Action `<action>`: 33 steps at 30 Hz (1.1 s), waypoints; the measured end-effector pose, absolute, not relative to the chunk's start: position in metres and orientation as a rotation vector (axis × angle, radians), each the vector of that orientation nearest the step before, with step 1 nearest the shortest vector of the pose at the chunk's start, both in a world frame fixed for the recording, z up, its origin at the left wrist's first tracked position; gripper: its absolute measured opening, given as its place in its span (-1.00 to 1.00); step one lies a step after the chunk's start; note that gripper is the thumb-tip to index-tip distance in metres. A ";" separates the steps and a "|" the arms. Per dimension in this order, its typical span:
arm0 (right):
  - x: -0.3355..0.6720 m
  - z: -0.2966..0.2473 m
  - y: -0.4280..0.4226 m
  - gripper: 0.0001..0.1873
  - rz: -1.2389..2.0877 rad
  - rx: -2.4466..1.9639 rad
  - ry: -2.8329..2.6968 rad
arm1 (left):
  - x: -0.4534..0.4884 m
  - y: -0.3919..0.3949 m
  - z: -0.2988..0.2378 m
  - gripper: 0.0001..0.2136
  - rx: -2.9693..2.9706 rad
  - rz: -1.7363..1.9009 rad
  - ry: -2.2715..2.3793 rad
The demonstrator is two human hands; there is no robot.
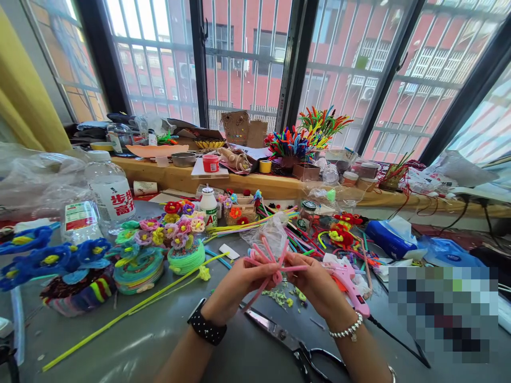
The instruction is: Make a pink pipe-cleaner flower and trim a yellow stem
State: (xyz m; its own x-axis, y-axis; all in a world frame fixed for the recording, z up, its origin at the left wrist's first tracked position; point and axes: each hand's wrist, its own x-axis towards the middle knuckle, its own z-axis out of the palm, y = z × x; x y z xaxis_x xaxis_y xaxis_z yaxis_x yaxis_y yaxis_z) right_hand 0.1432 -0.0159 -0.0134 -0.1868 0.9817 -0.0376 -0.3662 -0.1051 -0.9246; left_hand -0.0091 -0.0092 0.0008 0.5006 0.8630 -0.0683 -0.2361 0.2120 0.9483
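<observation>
Between my hands is a bundle of pink pipe cleaners [277, 275], its stems fanning out from a looped middle. My left hand [245, 276] pinches the bundle from the left side. On the other side, my right hand [313, 276] has its fingers closed on one of the pink stems. Below them lies a pair of scissors [279, 332] with black handles, partly behind my right forearm. A pink glue gun [349, 287] rests just right of my right hand. Yellow-green fuzz scraps [279, 298] are scattered on the table under the bundle.
Pipe-cleaner flower pots [138, 268] and blue flowers [51, 260] stand at left, near a large plastic bottle [109, 186]. A long yellow pipe cleaner [120, 316] crosses the left table. A blue tissue pack [389, 239] lies at right. Colourful pipe cleaners [291, 143] fill the sill.
</observation>
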 end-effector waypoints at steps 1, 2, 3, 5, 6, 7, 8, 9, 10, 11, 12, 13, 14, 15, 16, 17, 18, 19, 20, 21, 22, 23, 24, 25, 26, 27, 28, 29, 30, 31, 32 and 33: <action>0.143 -0.011 -0.017 -0.81 1.481 -0.917 -1.049 | -0.008 -0.009 0.000 -0.84 1.040 0.898 0.705; 0.144 -0.009 -0.017 -0.82 1.417 -0.951 -1.096 | -0.008 -0.009 0.000 -0.85 0.997 0.930 0.704; 0.144 -0.007 -0.018 -0.81 1.366 -0.971 -1.139 | -0.008 -0.008 0.000 -0.84 0.966 0.948 0.698; 0.145 -0.005 -0.019 -0.79 1.313 -0.967 -1.199 | -0.008 -0.007 -0.001 -0.85 0.927 0.961 0.683; 0.145 -0.005 -0.019 -0.81 1.299 -0.950 -1.210 | -0.009 -0.006 -0.002 -0.85 0.916 0.960 0.676; 0.144 -0.006 -0.019 -0.83 1.279 -0.928 -1.209 | -0.009 -0.006 -0.003 -0.86 0.907 0.957 0.673; 0.144 -0.007 -0.019 -0.85 1.253 -0.904 -1.201 | -0.009 -0.005 -0.004 -0.86 0.901 0.948 0.668; 0.143 -0.009 -0.019 -0.87 1.231 -0.874 -1.192 | -0.009 -0.005 -0.005 -0.86 0.899 0.940 0.661; 0.142 -0.010 -0.018 -0.86 1.217 -0.841 -1.181 | -0.008 -0.005 -0.006 -0.87 0.901 0.937 0.654; 0.141 -0.012 -0.018 -0.85 1.217 -0.810 -1.166 | -0.008 -0.005 -0.007 -0.87 0.903 0.938 0.649; 0.140 -0.013 -0.018 -0.84 1.236 -0.784 -1.146 | -0.008 -0.004 -0.007 -0.87 0.903 0.941 0.647; 0.139 -0.014 -0.018 -0.83 1.264 -0.766 -1.119 | -0.007 -0.004 -0.008 -0.87 0.902 0.942 0.647; 0.138 -0.015 -0.018 -0.83 1.298 -0.756 -1.089 | -0.007 -0.004 -0.009 -0.87 0.901 0.945 0.648; 0.137 -0.015 -0.018 -0.84 1.326 -0.750 -1.059 | -0.006 -0.005 -0.009 -0.87 0.904 0.945 0.649; 0.136 -0.016 -0.018 -0.85 1.340 -0.745 -1.035 | -0.006 -0.005 -0.009 -0.86 0.912 0.941 0.649; 0.136 -0.016 -0.018 -0.85 1.337 -0.737 -1.019 | -0.005 -0.005 -0.009 -0.85 0.924 0.934 0.651; 0.135 -0.017 -0.018 -0.86 1.314 -0.735 -1.014 | -0.005 -0.005 -0.009 -0.85 0.940 0.928 0.656; 0.135 -0.017 -0.017 -0.88 1.274 -0.740 -1.023 | -0.005 -0.006 -0.009 -0.85 0.954 0.921 0.661; 0.135 -0.016 -0.017 -0.91 1.221 -0.762 -1.047 | -0.005 -0.006 -0.009 -0.85 0.964 0.921 0.666; 0.135 -0.016 -0.018 -0.92 1.154 -0.802 -1.090 | -0.005 -0.006 -0.010 -0.85 0.969 0.924 0.668; 0.135 -0.015 -0.018 -0.93 1.075 -0.856 -1.148 | -0.004 -0.006 -0.010 -0.85 0.970 0.934 0.667; 0.135 -0.013 -0.019 -0.93 0.981 -0.918 -1.220 | -0.004 -0.005 -0.011 -0.84 0.968 0.947 0.663; 0.136 -0.012 -0.021 -0.94 0.874 -0.980 -1.301 | -0.004 -0.005 -0.012 -0.84 0.963 0.961 0.658; 0.136 -0.010 -0.022 -0.95 0.757 -1.028 -1.389 | -0.004 -0.004 -0.013 -0.84 0.956 0.971 0.655; 0.137 -0.009 -0.024 -0.94 0.636 -1.059 -1.475 | -0.004 -0.003 -0.013 -0.84 0.948 0.981 0.654; 0.137 -0.008 -0.025 -0.92 0.522 -1.071 -1.559 | -0.004 -0.003 -0.014 -0.84 0.937 0.985 0.655; 0.138 -0.007 -0.027 -0.89 0.422 -1.069 -1.639 | -0.004 -0.002 -0.015 -0.83 0.922 0.988 0.662; 0.138 -0.007 -0.027 -0.86 0.339 -1.057 -1.711 | -0.004 -0.001 -0.016 -0.83 0.907 0.986 0.673; 0.139 -0.007 -0.028 -0.84 0.270 -1.040 -1.771 | -0.004 0.000 -0.016 -0.82 0.893 0.982 0.687; 0.140 -0.008 -0.028 -0.82 0.209 -1.026 -1.819 | -0.004 0.001 -0.017 -0.82 0.882 0.976 0.701; 0.140 -0.009 -0.027 -0.80 0.153 -1.017 -1.860 | -0.004 0.002 -0.017 -0.82 0.874 0.971 0.714; 0.141 -0.010 -0.026 -0.79 0.097 -1.012 -1.894 | -0.005 0.002 -0.016 -0.82 0.870 0.966 0.722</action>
